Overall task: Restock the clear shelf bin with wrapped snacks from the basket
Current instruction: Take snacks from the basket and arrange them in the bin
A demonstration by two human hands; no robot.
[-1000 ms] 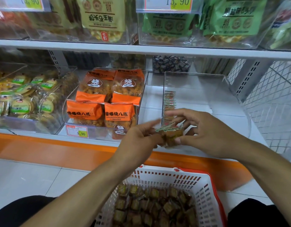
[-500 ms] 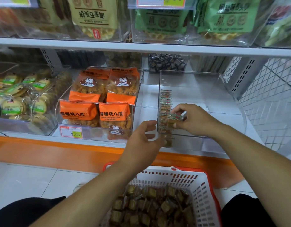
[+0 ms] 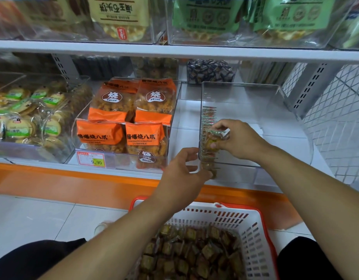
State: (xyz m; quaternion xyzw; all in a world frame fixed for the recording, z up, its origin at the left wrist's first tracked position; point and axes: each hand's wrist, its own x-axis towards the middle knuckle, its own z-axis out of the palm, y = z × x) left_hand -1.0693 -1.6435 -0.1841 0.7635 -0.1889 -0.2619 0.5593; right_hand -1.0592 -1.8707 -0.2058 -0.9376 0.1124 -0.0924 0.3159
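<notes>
A clear shelf bin [image 3: 275, 110] stands on the lower shelf at the right, with a row of wrapped snacks [image 3: 208, 118] lined along its left wall. My right hand [image 3: 239, 140] is inside the bin and pinches a wrapped snack [image 3: 214, 138] with a green edge against that row. My left hand [image 3: 184, 170] hovers just outside the bin's front left corner, fingers loosely curved and holding nothing. Below, a white basket [image 3: 253, 235] with a red rim holds several brown wrapped snacks [image 3: 194, 253].
An adjoining clear bin holds orange snack bags [image 3: 122, 118], with a price tag [image 3: 91, 159] at its front. Round biscuits [image 3: 19, 122] fill a bin at the far left. Green and yellow bags sit on the upper shelf [image 3: 174, 51]. A wire mesh panel [image 3: 340, 118] stands at the right.
My right hand carried the wrapped snack from in front of the shelf into the bin, up to the row at the left wall. My left hand let go of it and dropped toward the bin's corner.
</notes>
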